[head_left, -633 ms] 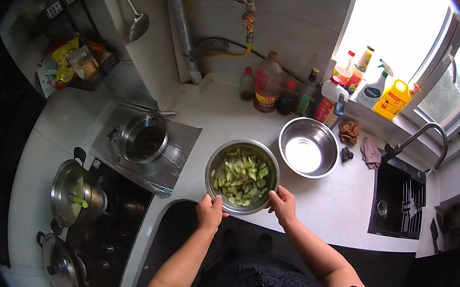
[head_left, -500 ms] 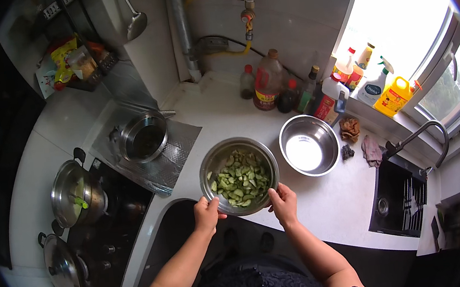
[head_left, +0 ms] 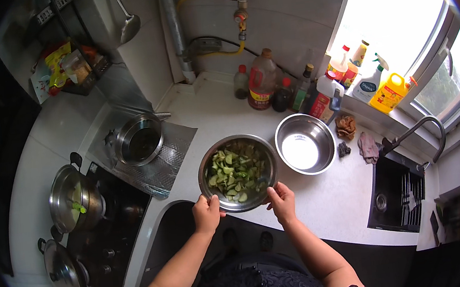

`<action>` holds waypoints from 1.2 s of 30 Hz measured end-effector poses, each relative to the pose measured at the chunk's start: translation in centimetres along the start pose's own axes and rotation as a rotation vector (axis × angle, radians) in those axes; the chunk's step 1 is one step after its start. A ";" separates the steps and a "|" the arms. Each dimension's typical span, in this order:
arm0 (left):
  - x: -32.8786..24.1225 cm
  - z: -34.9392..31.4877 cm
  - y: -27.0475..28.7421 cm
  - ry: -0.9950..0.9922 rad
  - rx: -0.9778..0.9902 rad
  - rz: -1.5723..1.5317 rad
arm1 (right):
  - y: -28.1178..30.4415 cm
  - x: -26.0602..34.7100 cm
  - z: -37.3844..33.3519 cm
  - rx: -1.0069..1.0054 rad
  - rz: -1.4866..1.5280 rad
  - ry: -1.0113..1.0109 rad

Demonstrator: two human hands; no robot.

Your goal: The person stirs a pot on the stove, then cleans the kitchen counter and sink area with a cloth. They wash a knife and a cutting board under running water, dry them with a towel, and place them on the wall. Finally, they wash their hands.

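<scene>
Between my hands is a steel bowl point(head_left: 203, 175) of chopped green vegetable pieces point(head_left: 234, 172), which look like cucumber. My left hand point(head_left: 207, 214) grips its near left rim, thumb on top and fingers underneath. On the near right rim my right hand point(head_left: 282, 201) is closed in the same way. The bowl is at the counter's front edge; whether it touches the counter I cannot tell. Some pieces at its far right side are smeared by motion. Just right of it stands a second steel bowl point(head_left: 305, 145), with no food visible in it.
Left are a gas stove point(head_left: 98, 260), an open pot point(head_left: 72, 198), a lidded pan point(head_left: 63, 273) and a steel pot point(head_left: 140, 139) on foil. Several bottles point(head_left: 262, 83) line the back. Crumpled cloths point(head_left: 368, 147) lie beside the black sink point(head_left: 381, 203) at right, below a window.
The vegetable pieces have shifted toward the far side of the bowl and spread out, some blurred. Both hands keep their hold on the rim. The whole view has shifted slightly.
</scene>
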State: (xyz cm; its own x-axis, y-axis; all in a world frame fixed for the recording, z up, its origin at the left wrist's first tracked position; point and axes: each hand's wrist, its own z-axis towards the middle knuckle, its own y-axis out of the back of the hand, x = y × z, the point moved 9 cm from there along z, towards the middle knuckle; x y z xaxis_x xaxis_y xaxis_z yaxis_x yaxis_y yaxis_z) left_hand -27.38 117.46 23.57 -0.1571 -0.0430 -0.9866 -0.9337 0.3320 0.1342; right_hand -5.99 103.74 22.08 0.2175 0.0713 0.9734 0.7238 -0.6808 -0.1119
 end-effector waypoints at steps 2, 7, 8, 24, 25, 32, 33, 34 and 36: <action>2.8 0.0 0.4 0.188 0.004 -0.029 | -0.2 -1.7 -0.2 0.010 -0.068 -0.118; 3.5 -0.6 0.3 0.304 0.037 -0.128 | -0.2 -1.2 -1.0 -0.006 -0.079 -0.113; 3.0 -0.7 0.3 0.277 0.040 -0.106 | -0.3 -0.8 -1.0 -0.006 -0.070 -0.094; 9.5 -1.4 -0.7 0.532 0.038 -0.469 | -1.8 2.8 -0.1 -0.088 -0.365 0.124; 9.4 -1.2 -1.3 0.503 0.038 -0.489 | -1.1 2.6 0.5 -0.084 -0.342 0.097; 9.8 -0.4 1.1 0.581 -0.118 -0.342 | 0.2 -2.2 -1.0 -0.053 -0.165 -0.179; 10.0 0.3 1.3 0.554 -0.131 -0.367 | 0.7 -2.6 -0.8 -0.086 -0.181 -0.194; 9.9 1.0 1.7 0.545 -0.139 -0.268 | 1.0 -2.5 -0.5 -0.113 -0.184 -0.211; 8.9 2.3 2.1 0.479 -0.114 -0.226 | 0.6 -2.5 -0.2 -0.060 -0.264 -0.215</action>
State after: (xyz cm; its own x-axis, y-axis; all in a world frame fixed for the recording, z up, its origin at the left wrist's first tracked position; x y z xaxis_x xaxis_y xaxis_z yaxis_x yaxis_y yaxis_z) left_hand -29.97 119.89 14.84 -0.0523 -0.5350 -0.8433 -0.9860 0.1617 -0.0414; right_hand -6.19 102.98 19.59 0.1648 0.3983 0.9023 0.7354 -0.6592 0.1566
